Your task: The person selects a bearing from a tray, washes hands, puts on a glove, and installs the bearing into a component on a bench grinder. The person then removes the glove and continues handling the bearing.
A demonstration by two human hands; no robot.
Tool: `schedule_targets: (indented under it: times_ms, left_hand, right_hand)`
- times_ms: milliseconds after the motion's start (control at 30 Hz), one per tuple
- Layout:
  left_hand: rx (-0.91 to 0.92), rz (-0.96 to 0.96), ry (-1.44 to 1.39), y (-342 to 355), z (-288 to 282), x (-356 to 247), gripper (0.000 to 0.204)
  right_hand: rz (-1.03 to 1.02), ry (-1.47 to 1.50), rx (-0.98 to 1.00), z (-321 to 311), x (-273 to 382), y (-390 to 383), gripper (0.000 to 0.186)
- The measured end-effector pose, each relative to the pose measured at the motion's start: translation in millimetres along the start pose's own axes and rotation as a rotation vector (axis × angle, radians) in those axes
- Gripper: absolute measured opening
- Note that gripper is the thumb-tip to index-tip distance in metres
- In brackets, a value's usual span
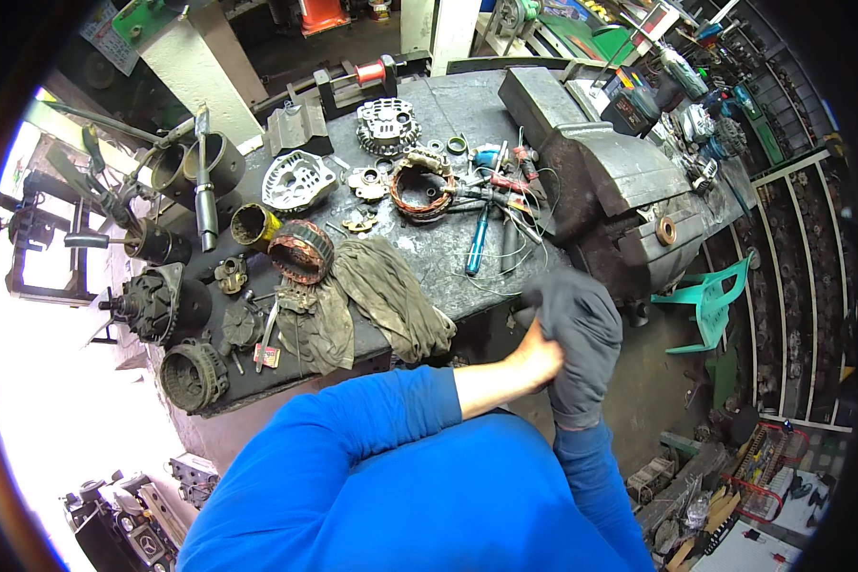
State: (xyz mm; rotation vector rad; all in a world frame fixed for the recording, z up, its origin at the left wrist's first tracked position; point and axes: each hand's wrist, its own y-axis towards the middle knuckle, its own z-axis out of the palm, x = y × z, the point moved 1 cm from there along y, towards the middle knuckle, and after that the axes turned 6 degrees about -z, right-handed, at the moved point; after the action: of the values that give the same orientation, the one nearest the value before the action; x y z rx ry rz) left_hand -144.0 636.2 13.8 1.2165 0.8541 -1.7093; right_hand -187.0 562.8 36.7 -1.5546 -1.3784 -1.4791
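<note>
My left hand [536,359] reaches across my front, bare, its fingers closed against a loose dark grey fabric piece that looks like a work glove [586,329]. That fabric wraps my right hand and wrist down to the blue sleeve, so the right hand's fingers are hidden. Both hands are at the bench's near edge, beside a large dark bench vise [629,172]. On the bench to their left lie a blue-handled screwdriver [478,243], red-handled pliers [505,183] and a crumpled grey-green cloth [391,291].
A copper-wound stator [302,252], a second stator ring [405,203], a silver alternator housing [296,183] and a yellow can [255,227] crowd the dark workbench [439,95]. Thin wire trails near the screwdriver. A teal plastic chair [710,303] and parts shelves [782,286] stand at right.
</note>
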Motion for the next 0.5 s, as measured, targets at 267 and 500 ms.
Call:
schedule_targets:
  times_ms: [267, 500]
  left_hand:
    - [0.232, 0.453, 0.299, -7.1, -9.4, -23.5, 0.048]
    - [0.213, -0.314, -0.177, -11.0, 4.4, 7.2, 0.025]
  right_hand:
    - [0.319, 0.836, -0.312, -31.3, 43.3, -34.7, 0.028]
    - [0.201, -0.284, -0.024, -92.3, 20.7, -92.4, 0.041]
